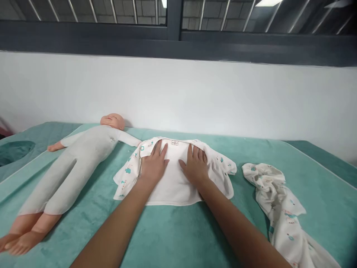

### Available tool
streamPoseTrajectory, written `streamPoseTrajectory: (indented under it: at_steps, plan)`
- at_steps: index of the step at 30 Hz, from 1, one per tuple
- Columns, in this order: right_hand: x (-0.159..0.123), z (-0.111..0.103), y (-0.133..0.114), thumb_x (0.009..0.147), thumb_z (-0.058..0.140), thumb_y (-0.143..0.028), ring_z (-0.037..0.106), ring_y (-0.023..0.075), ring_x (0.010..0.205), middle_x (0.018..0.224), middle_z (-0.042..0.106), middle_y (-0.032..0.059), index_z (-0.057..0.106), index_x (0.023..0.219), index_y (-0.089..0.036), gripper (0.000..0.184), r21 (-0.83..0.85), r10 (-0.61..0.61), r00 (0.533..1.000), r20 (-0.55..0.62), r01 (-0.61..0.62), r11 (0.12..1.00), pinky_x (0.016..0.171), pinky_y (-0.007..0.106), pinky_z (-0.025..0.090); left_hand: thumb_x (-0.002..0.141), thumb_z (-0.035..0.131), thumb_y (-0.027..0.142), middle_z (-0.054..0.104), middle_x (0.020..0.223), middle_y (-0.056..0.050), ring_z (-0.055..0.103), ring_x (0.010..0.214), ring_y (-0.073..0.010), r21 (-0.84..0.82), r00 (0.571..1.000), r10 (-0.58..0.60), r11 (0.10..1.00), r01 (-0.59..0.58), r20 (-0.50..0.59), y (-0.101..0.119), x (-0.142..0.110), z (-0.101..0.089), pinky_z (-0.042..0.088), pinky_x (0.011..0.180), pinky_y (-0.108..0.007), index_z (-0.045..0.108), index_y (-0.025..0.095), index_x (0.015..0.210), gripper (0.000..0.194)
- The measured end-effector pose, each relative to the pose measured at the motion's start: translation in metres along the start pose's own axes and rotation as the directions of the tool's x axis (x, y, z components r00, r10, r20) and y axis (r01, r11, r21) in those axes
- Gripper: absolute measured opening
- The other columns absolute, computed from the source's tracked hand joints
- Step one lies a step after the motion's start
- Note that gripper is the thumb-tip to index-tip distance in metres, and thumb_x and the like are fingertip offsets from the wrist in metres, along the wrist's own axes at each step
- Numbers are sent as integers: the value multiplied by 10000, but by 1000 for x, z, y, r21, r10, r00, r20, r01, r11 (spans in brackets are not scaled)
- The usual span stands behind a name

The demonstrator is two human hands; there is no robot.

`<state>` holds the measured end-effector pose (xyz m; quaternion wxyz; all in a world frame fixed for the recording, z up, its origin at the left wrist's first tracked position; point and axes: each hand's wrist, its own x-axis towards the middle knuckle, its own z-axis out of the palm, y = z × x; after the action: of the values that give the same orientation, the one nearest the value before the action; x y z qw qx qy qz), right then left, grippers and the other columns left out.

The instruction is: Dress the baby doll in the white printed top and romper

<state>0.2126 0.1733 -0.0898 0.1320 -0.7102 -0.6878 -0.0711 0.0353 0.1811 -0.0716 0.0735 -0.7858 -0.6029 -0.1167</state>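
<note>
A white baby shirt (174, 186) with a small printed pattern on its sleeves lies spread open on the green bed cover, its plain inside facing up and its neck edge toward the wall. My left hand (153, 165) rests flat on its left half, fingers stretched out toward the neckline. Across from it, my right hand (195, 165) lies flat on the right half, the thumb spread from the other fingers. Neither hand grips the cloth. To the left lies a baby doll (89, 149) on its back in a white body covering, one hand close to the shirt's left shoulder.
Crumpled patterned baby clothing (284, 208) lies to the right of the shirt. The green bed cover (178, 238) stretches under everything. A white wall (178, 96) rises behind the bed, below a dark window frame (111, 39) with metal bars beyond.
</note>
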Motion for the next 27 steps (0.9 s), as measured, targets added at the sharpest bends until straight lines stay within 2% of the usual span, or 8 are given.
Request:
streamPoseTrajectory:
  at_steps: [4, 11, 15, 17, 20, 23, 27]
  plan:
    - [3, 6, 3, 961, 365, -488, 298, 357, 1417, 1548, 353, 174, 289, 1525, -89, 695, 10, -34, 999, -16, 34, 999, 1150, 480, 214, 981, 286, 436, 131, 1645, -58, 340, 1421, -286, -32, 998, -25, 999, 27, 54, -6, 3, 6, 445, 1006, -531, 234, 291, 1544, 584]
    - [12, 6, 7, 992, 318, -423, 447, 337, 1308, 1426, 504, 205, 432, 1435, -33, 601, 28, -113, 993, 25, 112, 993, 1121, 453, 278, 992, 220, 465, 229, 1621, -84, 361, 1416, -280, -96, 990, -24, 995, 38, 142, -14, 11, 15, 356, 1072, -555, 332, 299, 1506, 552]
    - [0, -1, 7, 994, 353, -373, 381, 322, 1382, 1485, 441, 204, 481, 1404, -53, 536, 49, -217, 975, 48, 215, 975, 1148, 456, 250, 992, 242, 435, 248, 1610, -102, 420, 1375, -304, -80, 991, -38, 996, 49, 130, -10, 5, 15, 351, 1075, -563, 362, 225, 1497, 560]
    - [-12, -4, 6, 993, 375, -375, 333, 291, 1425, 1524, 395, 181, 480, 1416, -80, 526, 67, -300, 951, 72, 296, 953, 1169, 432, 232, 988, 272, 430, 232, 1610, -117, 392, 1393, -322, -52, 993, -43, 997, 49, 107, -6, -4, 15, 323, 1095, -578, 353, 168, 1501, 582]
    - [-33, -8, 6, 998, 368, -430, 294, 281, 1453, 1559, 331, 173, 448, 1447, -94, 567, 118, -401, 910, 108, 389, 914, 1180, 443, 231, 990, 272, 451, 235, 1605, -114, 246, 1471, -321, -31, 998, 29, 999, -27, 56, 0, -24, 17, 202, 1158, -604, 375, 139, 1489, 598]
    - [-59, -15, 14, 986, 366, -524, 245, 278, 1474, 1581, 278, 160, 399, 1481, -107, 648, 187, -462, 877, 128, 437, 880, 1190, 475, 219, 996, 259, 470, 271, 1596, -88, 195, 1491, -300, -65, 991, 115, 992, -111, 65, 3, -51, 14, 142, 1189, -584, 415, 169, 1470, 583]
    - [-94, -29, 42, 940, 414, -626, 258, 243, 1472, 1581, 306, 100, 359, 1505, -162, 733, 298, -543, 834, 95, 497, 815, 1197, 449, 243, 979, 285, 561, 311, 1587, -52, 226, 1484, -282, -193, 964, 252, 953, -234, 78, -3, -92, 2, 142, 1195, -567, 408, 235, 1471, 603]
